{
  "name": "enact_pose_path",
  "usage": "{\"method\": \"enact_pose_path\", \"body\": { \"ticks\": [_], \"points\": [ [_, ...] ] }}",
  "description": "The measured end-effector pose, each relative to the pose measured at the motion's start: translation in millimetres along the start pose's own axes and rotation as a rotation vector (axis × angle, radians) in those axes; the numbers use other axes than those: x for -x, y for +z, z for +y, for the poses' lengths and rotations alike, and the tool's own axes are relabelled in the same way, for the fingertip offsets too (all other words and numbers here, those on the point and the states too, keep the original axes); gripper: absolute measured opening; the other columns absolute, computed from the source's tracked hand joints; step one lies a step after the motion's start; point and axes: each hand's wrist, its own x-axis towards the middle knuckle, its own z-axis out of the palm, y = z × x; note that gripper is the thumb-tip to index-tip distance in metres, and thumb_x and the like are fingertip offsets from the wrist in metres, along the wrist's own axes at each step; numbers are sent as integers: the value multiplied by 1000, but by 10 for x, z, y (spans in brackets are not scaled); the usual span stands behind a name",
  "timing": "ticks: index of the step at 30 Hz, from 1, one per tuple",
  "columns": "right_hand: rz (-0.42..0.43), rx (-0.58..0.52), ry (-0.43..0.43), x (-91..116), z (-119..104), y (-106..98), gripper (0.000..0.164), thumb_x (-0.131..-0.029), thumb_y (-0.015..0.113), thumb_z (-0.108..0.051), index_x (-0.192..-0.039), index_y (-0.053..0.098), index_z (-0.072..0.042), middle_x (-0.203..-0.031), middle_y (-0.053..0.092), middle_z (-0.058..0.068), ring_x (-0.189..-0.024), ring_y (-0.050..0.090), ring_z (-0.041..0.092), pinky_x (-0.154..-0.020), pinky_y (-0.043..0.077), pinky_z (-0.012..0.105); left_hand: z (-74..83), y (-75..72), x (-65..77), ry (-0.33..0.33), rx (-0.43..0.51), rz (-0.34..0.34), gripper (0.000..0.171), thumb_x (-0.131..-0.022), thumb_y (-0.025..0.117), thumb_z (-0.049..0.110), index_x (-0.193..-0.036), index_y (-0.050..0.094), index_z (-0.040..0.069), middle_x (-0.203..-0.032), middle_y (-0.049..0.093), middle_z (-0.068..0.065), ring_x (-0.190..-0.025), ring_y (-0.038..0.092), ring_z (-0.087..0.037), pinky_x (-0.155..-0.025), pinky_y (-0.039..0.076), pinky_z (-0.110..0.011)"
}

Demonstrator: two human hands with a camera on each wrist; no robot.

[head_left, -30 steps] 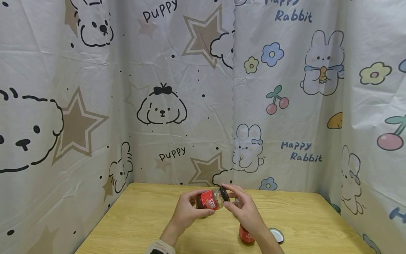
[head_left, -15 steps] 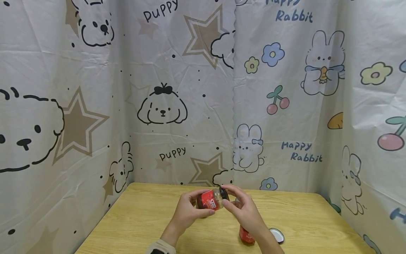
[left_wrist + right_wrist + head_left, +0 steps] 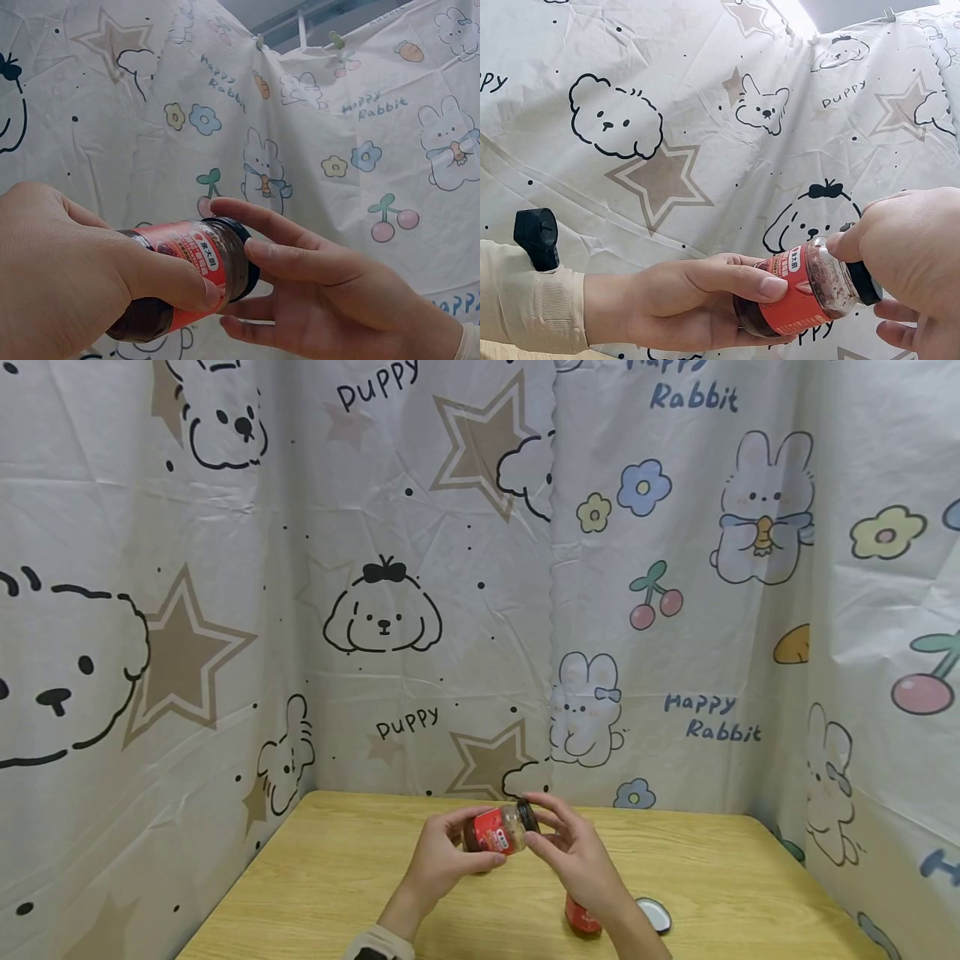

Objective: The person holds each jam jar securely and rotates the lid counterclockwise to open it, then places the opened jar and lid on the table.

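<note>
Red-labelled jar (image 3: 491, 832) is up off the worktop (image 3: 322, 877), tipped sideways betw. the hands, black lid (image 3: 528, 817) at its mouth; can't tell if it's seated. L hand (image 3: 442, 853) is curled round the jar body, thumb along label; R hand (image 3: 579, 852) pinches lid rim w/ thumb & fingertips. Main risk, prob.: crooked lid jams, or loose lid + more tilt = spill. Weak L grip could drop jar onto red item (image 3: 582, 917) or white disc (image 3: 655, 916) nr R forearm.
</note>
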Motion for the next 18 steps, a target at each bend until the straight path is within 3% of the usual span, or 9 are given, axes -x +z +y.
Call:
{"method": "enact_pose_path", "body": {
  "ticks": [4, 9, 14, 18],
  "points": [
    [-15, 33, 13, 2, -6, -8, 55, -100, 69, -8, -151, 50, -15, -154, 46, 14, -133, 51, 43, -97, 53, 34, -4, -3, -3, -2, -17, 4, 55, -75, 93, 9, -127, 73, 6, -108, 75, -5, -91, 61, -19, -75, 50, -27],
    [-64, 65, 4, 1, 5, -22, 53, -101, 67, -7, -151, 51, -12, -160, 39, 15, -140, 43, 43, -100, 51, 36, -17, -8, -1, -7, -10, 4, 56, -74, 93, 8, -127, 73, 6, -108, 75, -5, -89, 61, -18, -73, 51, -26],
    [-72, 41, 13, 7, -4, -22, 51, -99, 64, 0, -148, 53, -9, -161, 33, 16, -145, 35, 42, -107, 44, 50, -27, -8, -4, -11, -9, 7, 56, -75, 93, 8, -126, 73, 5, -108, 75, -6, -89, 61, -18, -72, 52, -26],
    [-49, 7, 39, 17, -19, -13, 47, -101, 66, -7, -146, 54, -6, -160, 35, 16, -146, 35, 42, -111, 38, 57, -39, -1, -5, -17, -5, 9, 55, -74, 93, 8, -126, 73, 5, -107, 74, -6, -87, 60, -17, -71, 51, -25]
  ]
}}
